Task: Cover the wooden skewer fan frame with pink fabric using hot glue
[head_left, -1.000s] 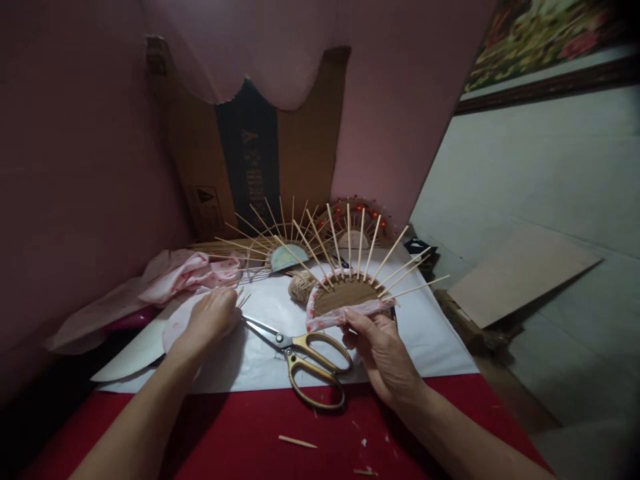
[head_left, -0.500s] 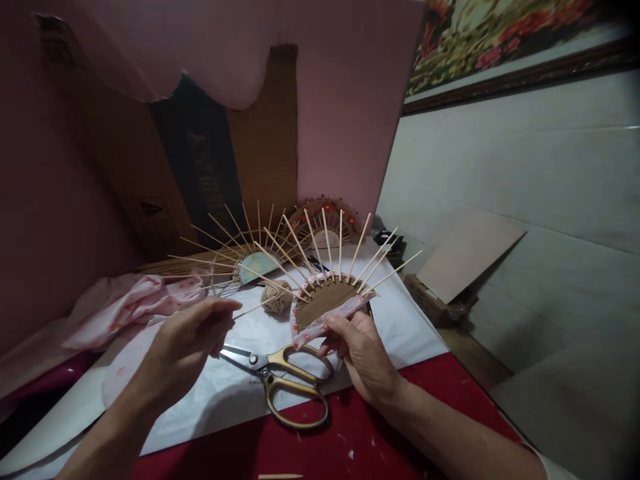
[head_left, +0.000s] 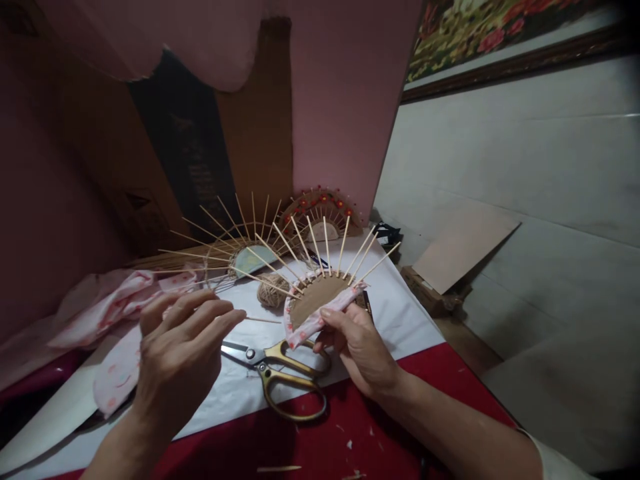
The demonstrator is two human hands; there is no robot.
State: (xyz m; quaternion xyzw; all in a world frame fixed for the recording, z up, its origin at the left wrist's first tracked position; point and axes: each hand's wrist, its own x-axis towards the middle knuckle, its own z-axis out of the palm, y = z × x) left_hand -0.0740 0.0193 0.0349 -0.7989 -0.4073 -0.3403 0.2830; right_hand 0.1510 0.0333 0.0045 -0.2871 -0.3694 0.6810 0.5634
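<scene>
My right hand (head_left: 356,345) grips the lower edge of a half-round cardboard piece (head_left: 317,298) wrapped in pink cloth, with several thin wooden sticks fanning out of its curved rim. It is held a little above the white paper. My left hand (head_left: 181,350) is raised to the left of it, fingers pinched on a thin wooden stick (head_left: 263,321) whose tip points toward the cardboard piece. Gold-handled scissors (head_left: 281,373) lie on the paper below and between both hands.
A ball of twine (head_left: 271,289), two other stick fans (head_left: 249,257) (head_left: 321,215) and pink spotted cloth (head_left: 117,300) lie behind. White paper (head_left: 400,320) covers a red tabletop (head_left: 310,447). Loose sticks (head_left: 278,469) rest near the front. Cardboard sheets (head_left: 463,247) lean at the right wall.
My left hand lifted off the paper holding a stick and brought it toward the cardboard piece. My right hand tilted the piece slightly leftward. The view swung to the right.
</scene>
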